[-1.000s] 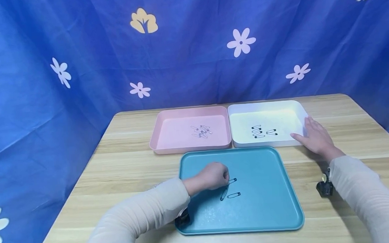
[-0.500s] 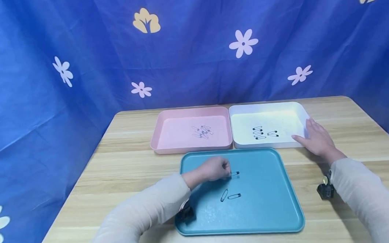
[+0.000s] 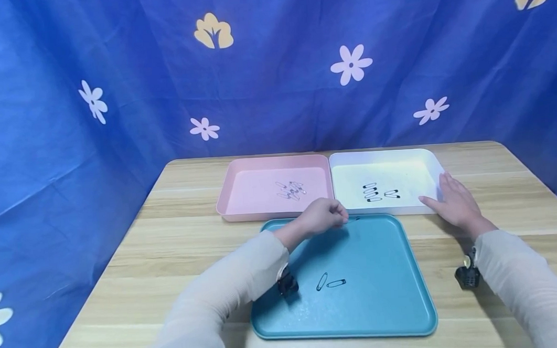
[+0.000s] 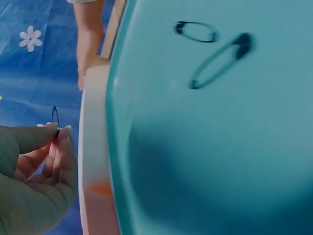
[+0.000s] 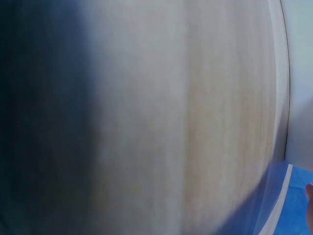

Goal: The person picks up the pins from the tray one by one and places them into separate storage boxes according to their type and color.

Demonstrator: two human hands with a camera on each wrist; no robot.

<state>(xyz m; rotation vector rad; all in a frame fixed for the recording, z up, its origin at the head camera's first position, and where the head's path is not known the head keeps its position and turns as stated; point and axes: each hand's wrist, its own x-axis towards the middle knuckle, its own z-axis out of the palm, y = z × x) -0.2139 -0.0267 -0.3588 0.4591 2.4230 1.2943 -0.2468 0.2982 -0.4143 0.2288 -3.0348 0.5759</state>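
Observation:
My left hand pinches a black safety pin between thumb and fingertips, above the far edge of the teal tray. In the left wrist view the pin points up out of the grip. Two more black safety pins, one slanted and one lying flatter, rest on the teal tray. My right hand rests with extended fingers on the right front corner of the white tray. Several black safety pins lie inside that tray, some in a short column.
A pink tray holding a cluster of silvery pins stands against the white tray's left side. Both sit behind the teal tray on a wooden table. A blue flowered curtain hangs behind.
My left hand has lifted a safety pin off the teal tray and carried it away from me and slightly right, toward the white tray. The right hand stays at the white tray.

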